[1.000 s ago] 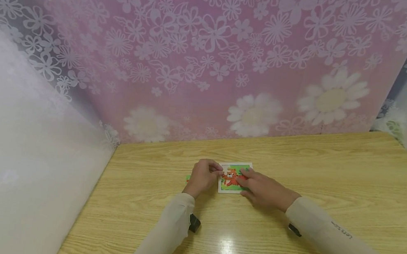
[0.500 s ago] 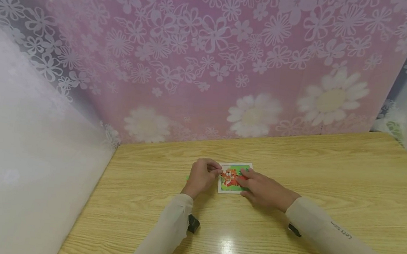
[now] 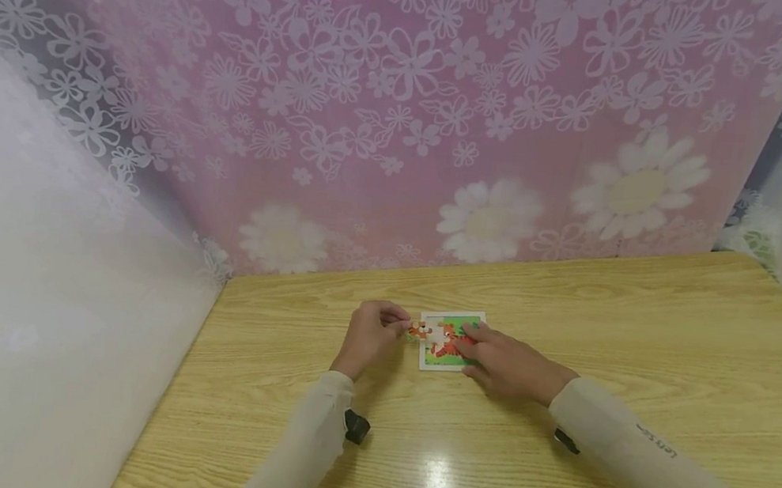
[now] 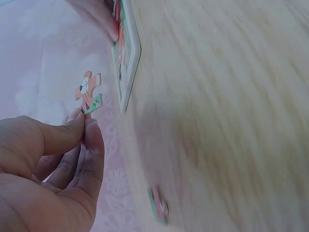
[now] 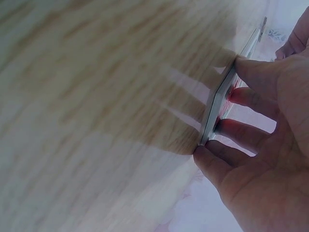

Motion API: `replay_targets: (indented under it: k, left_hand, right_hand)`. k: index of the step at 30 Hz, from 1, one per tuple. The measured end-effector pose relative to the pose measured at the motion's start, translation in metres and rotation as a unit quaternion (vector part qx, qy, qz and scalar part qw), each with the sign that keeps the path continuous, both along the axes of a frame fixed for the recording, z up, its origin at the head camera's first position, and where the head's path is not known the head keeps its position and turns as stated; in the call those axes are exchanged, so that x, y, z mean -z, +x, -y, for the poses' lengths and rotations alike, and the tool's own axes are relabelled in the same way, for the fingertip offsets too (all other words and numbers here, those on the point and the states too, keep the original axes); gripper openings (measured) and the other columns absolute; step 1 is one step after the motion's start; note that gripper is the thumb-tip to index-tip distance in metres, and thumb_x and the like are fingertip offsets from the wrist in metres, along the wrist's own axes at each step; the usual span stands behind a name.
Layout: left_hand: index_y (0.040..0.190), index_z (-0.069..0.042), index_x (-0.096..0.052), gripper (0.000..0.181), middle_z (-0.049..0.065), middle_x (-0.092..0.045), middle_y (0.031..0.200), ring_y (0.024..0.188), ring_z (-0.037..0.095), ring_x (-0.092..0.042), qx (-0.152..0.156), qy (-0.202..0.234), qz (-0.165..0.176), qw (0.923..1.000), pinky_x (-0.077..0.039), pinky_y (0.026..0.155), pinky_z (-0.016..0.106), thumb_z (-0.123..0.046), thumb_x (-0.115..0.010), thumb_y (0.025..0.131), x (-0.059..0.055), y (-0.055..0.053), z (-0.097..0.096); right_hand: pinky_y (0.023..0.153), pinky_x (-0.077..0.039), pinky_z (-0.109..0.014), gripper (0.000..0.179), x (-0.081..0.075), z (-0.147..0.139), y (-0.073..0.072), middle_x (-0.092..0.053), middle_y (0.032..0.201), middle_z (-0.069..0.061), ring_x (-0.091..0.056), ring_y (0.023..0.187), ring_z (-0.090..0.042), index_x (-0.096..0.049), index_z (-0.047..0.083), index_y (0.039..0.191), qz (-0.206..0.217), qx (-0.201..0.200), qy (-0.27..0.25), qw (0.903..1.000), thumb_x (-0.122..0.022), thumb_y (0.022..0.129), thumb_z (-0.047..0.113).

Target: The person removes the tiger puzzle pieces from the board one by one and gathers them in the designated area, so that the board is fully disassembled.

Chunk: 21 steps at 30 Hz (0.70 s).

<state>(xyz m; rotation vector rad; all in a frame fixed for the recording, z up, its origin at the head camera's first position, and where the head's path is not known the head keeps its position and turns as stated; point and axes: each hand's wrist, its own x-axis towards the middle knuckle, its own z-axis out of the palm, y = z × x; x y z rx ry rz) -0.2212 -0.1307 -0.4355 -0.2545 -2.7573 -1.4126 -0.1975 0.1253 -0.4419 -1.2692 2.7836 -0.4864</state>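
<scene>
While the left hand (image 3: pixel 370 339) pinches an orange-and-white tiger-faced jigsaw piece (image 3: pixel 418 330) above the left edge of a white-framed, green-and-orange rectangular puzzle board (image 3: pixel 434 359), the right hand (image 3: pixel 510 364), fingers spread, presses its right side; beneath lies a yellow wood-grain table (image 3: pixel 261 389), beyond it a pink flower-printed backdrop (image 3: pixel 403 126).

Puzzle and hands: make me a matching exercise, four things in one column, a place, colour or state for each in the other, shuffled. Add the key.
Column one
1. left hand
2. right hand
3. puzzle board
4. loose piece

Column two
A. has a white border
B. lies on the table, in no one's grip
C. pinches the tiger-face piece
D. has fingers on the printed picture

Right pairs: 1-C, 2-D, 3-A, 4-B
</scene>
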Motion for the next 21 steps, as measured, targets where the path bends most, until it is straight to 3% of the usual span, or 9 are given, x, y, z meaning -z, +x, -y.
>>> replay_targets:
  k: [5,11,21]
  left_hand:
    - [0.096,-0.006,-0.076,0.004,0.003,-0.072,0.089,0.083,0.025,-0.072,-0.009,0.006,0.013,0.9999,-0.058,0.067,0.029,-0.006,-0.072,0.095,0.0,0.005,0.017]
    - [0.097,-0.006,-0.075,0.004,0.006,-0.072,0.089,0.081,0.028,-0.071,-0.02,0.013,0.036,0.9991,-0.059,0.065,0.036,-0.008,-0.072,0.095,0.001,0.011,0.037]
    - [0.094,-0.007,-0.076,0.004,0.004,-0.073,0.089,0.079,0.02,-0.071,-0.03,-0.016,0.044,0.9984,-0.059,0.069,0.033,-0.008,-0.072,0.095,0.004,0.02,0.063]
  right_hand:
    - [0.1,-0.048,-0.055,0.037,0.0,0.0,0.0,-0.049,0.142,-0.032,-0.05,0.129,-0.05,-0.062,-0.005,0.131,-0.01,-0.005,0.0,0.9999,-0.068,0.099,0.014]
    - [0.102,-0.046,-0.057,0.043,-0.002,0.0,0.001,-0.046,0.144,-0.033,-0.044,0.132,-0.056,-0.059,-0.006,0.136,0.001,0.003,0.001,1.0,-0.068,0.099,0.015]
    - [0.105,-0.043,-0.058,0.043,-0.003,0.0,0.001,-0.042,0.147,-0.036,-0.041,0.134,-0.057,-0.059,-0.006,0.136,0.016,0.009,0.008,0.9998,-0.066,0.101,0.016]
